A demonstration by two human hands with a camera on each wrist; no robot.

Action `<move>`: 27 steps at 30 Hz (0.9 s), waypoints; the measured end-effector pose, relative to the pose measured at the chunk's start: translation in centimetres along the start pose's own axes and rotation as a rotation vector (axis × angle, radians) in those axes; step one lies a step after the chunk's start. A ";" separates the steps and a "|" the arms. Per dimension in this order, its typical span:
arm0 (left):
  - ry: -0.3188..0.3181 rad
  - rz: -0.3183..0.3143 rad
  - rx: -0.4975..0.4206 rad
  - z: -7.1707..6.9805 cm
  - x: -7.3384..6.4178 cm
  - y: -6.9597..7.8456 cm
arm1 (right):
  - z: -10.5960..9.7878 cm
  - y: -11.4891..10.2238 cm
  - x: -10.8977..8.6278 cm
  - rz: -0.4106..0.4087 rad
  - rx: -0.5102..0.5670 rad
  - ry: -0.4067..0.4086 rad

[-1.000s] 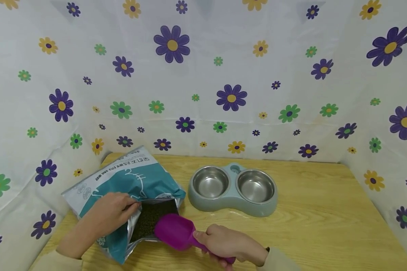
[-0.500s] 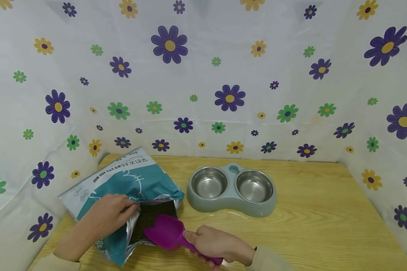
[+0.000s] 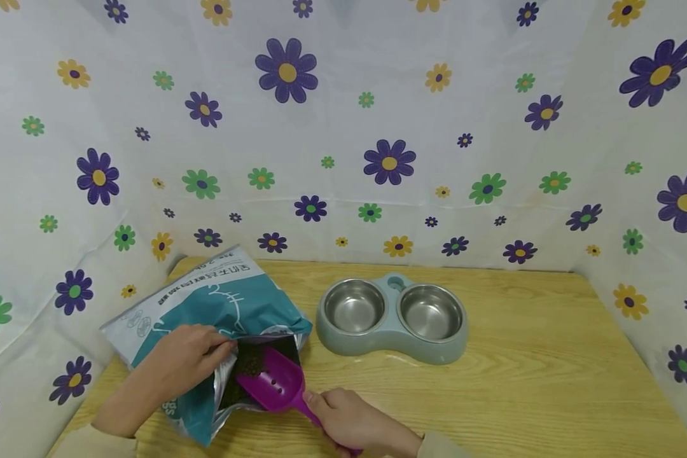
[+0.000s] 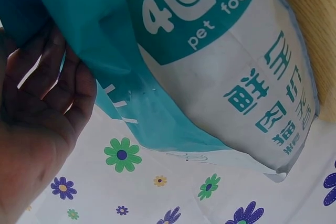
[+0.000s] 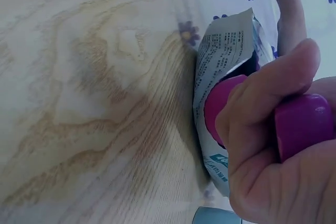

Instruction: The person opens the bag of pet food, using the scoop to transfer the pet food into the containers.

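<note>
A teal and white pet food bag (image 3: 246, 302) lies on its side at the left of the table, its mouth facing the right hand. My left hand (image 3: 186, 359) grips the upper edge of that mouth; in the left wrist view its fingers curl against the teal film. Brown kibble (image 3: 252, 362) shows inside. With my right hand (image 3: 349, 416) I hold a magenta scoop (image 3: 280, 381) by its handle. The scoop's front is inside the bag's mouth, with kibble at its tip and a few loose pieces in its hollow. The right wrist view shows fingers wrapped round the handle (image 5: 304, 124).
A grey-blue double pet bowl (image 3: 392, 340) with two steel dishes stands right of the bag, a short way beyond the right hand. The wooden table (image 3: 538, 369) ends at a white flowered cloth (image 3: 343, 127) at the back and sides.
My right hand has moved left, pushing the scoop deeper into the bag, and kibble now lies on its front. The left hand keeps its hold on the bag's edge.
</note>
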State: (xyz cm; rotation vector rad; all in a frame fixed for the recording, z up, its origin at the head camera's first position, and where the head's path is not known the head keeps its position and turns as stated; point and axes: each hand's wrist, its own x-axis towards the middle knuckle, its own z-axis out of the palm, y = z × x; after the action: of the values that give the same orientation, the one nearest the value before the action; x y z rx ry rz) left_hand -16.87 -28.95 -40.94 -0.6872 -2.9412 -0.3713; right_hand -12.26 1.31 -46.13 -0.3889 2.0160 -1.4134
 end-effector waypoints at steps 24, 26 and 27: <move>0.011 -0.004 -0.003 -0.1 -0.1 0.1 | -0.5 -1.2 -2.0 0.041 -0.248 0.064; 0.014 0.001 -0.001 -0.1 0.0 0.1 | -0.7 -0.7 -2.0 0.039 -0.096 0.035; 0.014 0.003 -0.001 -0.1 0.0 0.1 | -0.7 -0.4 -2.0 0.042 -0.018 0.019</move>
State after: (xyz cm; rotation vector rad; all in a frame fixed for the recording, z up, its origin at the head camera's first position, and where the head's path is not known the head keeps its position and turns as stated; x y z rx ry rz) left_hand -16.81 -28.87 -40.85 -0.6856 -2.9268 -0.3756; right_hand -11.22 2.83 -44.94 -0.3406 2.0422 -1.3792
